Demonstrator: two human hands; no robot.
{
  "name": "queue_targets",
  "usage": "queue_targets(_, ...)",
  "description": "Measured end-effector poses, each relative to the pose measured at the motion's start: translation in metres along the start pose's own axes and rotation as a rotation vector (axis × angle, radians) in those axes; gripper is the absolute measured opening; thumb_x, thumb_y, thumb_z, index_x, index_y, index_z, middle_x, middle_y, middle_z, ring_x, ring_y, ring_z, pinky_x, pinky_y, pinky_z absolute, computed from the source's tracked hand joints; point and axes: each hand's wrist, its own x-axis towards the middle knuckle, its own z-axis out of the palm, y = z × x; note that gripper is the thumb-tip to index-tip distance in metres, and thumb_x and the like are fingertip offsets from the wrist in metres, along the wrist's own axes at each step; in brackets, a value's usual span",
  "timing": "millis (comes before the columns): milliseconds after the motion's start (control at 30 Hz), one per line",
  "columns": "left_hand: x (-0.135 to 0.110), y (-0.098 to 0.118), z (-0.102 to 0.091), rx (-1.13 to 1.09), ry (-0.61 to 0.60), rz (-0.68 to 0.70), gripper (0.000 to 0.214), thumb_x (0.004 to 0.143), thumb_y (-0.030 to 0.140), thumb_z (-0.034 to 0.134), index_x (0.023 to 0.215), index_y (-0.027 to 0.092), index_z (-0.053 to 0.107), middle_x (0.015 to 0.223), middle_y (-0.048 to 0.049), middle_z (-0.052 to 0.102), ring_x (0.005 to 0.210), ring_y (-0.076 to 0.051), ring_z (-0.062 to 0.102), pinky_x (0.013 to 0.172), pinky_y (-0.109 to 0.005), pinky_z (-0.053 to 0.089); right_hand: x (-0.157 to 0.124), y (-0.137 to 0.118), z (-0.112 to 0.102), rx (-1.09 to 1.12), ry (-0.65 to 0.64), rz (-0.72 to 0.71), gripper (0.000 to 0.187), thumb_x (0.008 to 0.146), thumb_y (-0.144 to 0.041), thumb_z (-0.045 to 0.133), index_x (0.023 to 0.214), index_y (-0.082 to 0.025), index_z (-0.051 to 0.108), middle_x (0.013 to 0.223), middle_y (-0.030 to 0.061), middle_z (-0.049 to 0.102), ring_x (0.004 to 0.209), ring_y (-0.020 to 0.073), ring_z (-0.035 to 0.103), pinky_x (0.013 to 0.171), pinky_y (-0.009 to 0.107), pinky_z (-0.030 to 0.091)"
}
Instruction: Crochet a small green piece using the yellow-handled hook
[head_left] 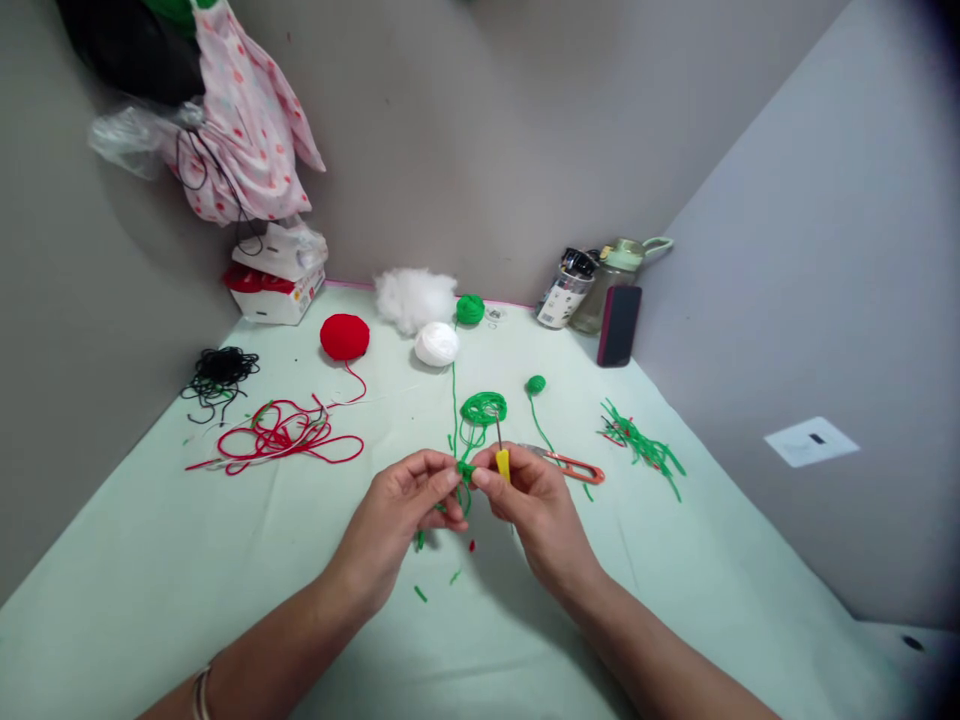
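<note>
A small piece of green crochet work [466, 471] is pinched between the fingertips of both my hands, above the middle of the table. My left hand [412, 492] closes on its left side, thumb against forefinger. On the other side my right hand [531, 495] grips its edge and also holds a yellow-handled crochet hook [502, 463], whose metal shaft points up and away. Green yarn runs from the work to a loose green coil [484, 408] just beyond. Orange-handled scissors [577, 468] lie right of my right hand, partly hidden behind it.
Red yarn strands [281, 440] and a red ball [345, 338] lie left, near black yarn [221, 372]. White stuffing [415, 298], a white ball [436, 344] and a green ball [470, 310] sit behind. Green scraps [641, 440], a phone [619, 326] and a bottle [619, 270] are right.
</note>
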Motion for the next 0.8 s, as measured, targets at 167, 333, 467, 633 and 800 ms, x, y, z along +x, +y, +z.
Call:
queue_targets(167, -0.0020, 0.0008, 0.0036, -0.071, 0.014, -0.011, 0.031, 0.075, 0.042, 0.088, 0.087, 0.015, 0.077, 0.064, 0.0019, 0.066, 0.063, -0.011, 0.060, 0.065, -0.022, 0.055, -0.0022, -0.0039, 0.0048, -0.082, 0.025, -0.053, 0.026, 0.083, -0.043, 0.082, 0.082, -0.020, 0.071, 0.073, -0.0028, 0.060, 0.063, 0.0113, 0.044, 0.058, 0.028, 0.034)
queue_targets(333, -0.0029, 0.0006, 0.0039, -0.124, 0.003, -0.016, 0.030, 0.076, 0.041, 0.088, 0.091, 0.018, 0.076, 0.060, 0.0046, 0.062, 0.059, -0.010, 0.055, 0.062, -0.022, 0.053, -0.0007, -0.0057, 0.0034, -0.082, 0.004, -0.012, 0.029, 0.082, -0.045, 0.081, 0.079, -0.019, 0.069, 0.071, -0.0032, 0.056, 0.061, 0.0108, 0.040, 0.055, 0.027, 0.030)
queue_targets(467, -0.0024, 0.0005, 0.0037, -0.128, -0.060, -0.035, 0.029, 0.079, 0.041, 0.088, 0.092, 0.019, 0.074, 0.062, 0.0055, 0.060, 0.059, -0.011, 0.054, 0.068, -0.027, 0.055, 0.0004, -0.0045, 0.0004, 0.057, -0.054, 0.107, 0.027, 0.080, -0.044, 0.082, 0.081, -0.020, 0.070, 0.060, -0.0079, 0.043, 0.053, 0.0085, 0.026, 0.052, 0.027, 0.021)
queue_targets(633, -0.0031, -0.0021, 0.0052, -0.006, 0.010, 0.043, 0.025, 0.080, 0.038, 0.087, 0.087, 0.021, 0.070, 0.085, 0.0012, 0.066, 0.082, -0.014, 0.059, 0.080, -0.026, 0.047, -0.0041, -0.0078, 0.0038, -0.023, -0.090, -0.001, 0.019, 0.082, -0.036, 0.077, 0.076, -0.020, 0.072, 0.071, -0.0031, 0.052, 0.060, 0.0108, 0.035, 0.056, 0.028, 0.028)
queue_targets(800, -0.0067, -0.0037, 0.0045, 0.128, 0.153, 0.139, 0.020, 0.083, 0.032, 0.083, 0.089, 0.023, 0.066, 0.085, 0.0032, 0.060, 0.085, -0.015, 0.054, 0.078, -0.025, 0.041, -0.0014, -0.0052, 0.0031, -0.095, 0.060, -0.050, 0.017, 0.083, -0.033, 0.075, 0.075, -0.020, 0.067, 0.067, -0.0042, 0.050, 0.061, 0.0117, 0.039, 0.060, 0.028, 0.033)
